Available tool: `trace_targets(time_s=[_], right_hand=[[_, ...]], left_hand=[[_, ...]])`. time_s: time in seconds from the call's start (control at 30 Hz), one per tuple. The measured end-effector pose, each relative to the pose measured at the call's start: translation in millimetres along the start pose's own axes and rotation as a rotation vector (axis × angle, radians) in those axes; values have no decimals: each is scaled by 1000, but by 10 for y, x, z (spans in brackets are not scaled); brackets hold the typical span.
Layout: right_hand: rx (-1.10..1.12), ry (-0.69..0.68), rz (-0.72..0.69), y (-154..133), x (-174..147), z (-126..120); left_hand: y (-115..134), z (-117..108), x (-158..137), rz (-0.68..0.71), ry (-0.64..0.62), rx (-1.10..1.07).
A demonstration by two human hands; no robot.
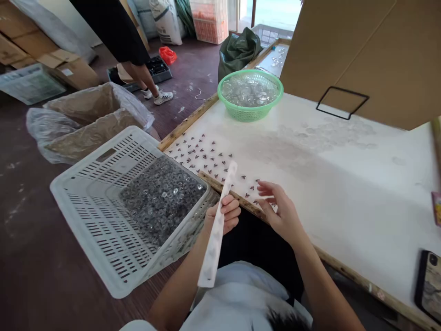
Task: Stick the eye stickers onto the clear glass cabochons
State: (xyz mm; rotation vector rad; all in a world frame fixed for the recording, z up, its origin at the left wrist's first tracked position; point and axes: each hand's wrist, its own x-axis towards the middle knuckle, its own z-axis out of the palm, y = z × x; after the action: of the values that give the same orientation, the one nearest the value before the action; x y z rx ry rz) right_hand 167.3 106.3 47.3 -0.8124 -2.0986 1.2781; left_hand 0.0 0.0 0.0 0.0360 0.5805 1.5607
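My left hand (231, 215) is closed around a long white strip (216, 243) with rounded ends, held at a slant above my lap. Faint grey spots show along the strip. Over the table's front edge hovers my right hand (280, 214), its fingers curved and apart, with nothing visible in them. Beside and beyond it, small dark V-shaped pieces (213, 158) lie scattered over the table's left corner. To my left, a white slotted crate (86, 202) holds a heap of small clear round pieces (161, 197).
A green basket (250, 112) of clear pieces stands on the white table (344, 184), beside a large cardboard sheet (361, 50). A phone (429, 285) lies at the right edge. Plastic-lined box (93, 110) is left; a person (131, 46) stands behind.
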Motion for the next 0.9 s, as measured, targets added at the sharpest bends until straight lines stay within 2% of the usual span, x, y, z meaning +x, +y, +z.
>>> trace_targets(time_s=[0.07,0.1,0.2,0.27,0.33,0.4,0.47,0.53,0.6,0.7,0.8,0.9], right_hand=[[-178,46,-126,-71,139,-59],[-259,27,-195,-112,209,-87],[-421,-139,-354,-194,394,-168],[-419,-260,-382,-175,462,-204],[-336,-334,-313,-102,462,-211],[-195,-344,-160,-7,396,-181],[-56,-318,3,76,289,-118],[39,-293,107,125,175,-35],[87,-285,146,140,84,52],[79,-281,149,128,15,144],[46,-285,131,118,10,162],[45,-258,123,132,29,135]], left_hand=[[-75,-18,-14,-59,-1,3],[-121,-17,-25,-103,-7,11],[-241,21,-72,-222,-62,17],[-272,57,-99,-267,-128,34],[-253,77,-109,-274,-208,84],[-198,72,-101,-222,-227,180],[-138,48,-91,-85,-139,320],[-97,29,-91,75,-17,463],[-82,36,-103,212,67,565],[-76,100,-121,325,187,691],[-51,189,-130,298,248,815],[-29,261,-140,204,195,924]])
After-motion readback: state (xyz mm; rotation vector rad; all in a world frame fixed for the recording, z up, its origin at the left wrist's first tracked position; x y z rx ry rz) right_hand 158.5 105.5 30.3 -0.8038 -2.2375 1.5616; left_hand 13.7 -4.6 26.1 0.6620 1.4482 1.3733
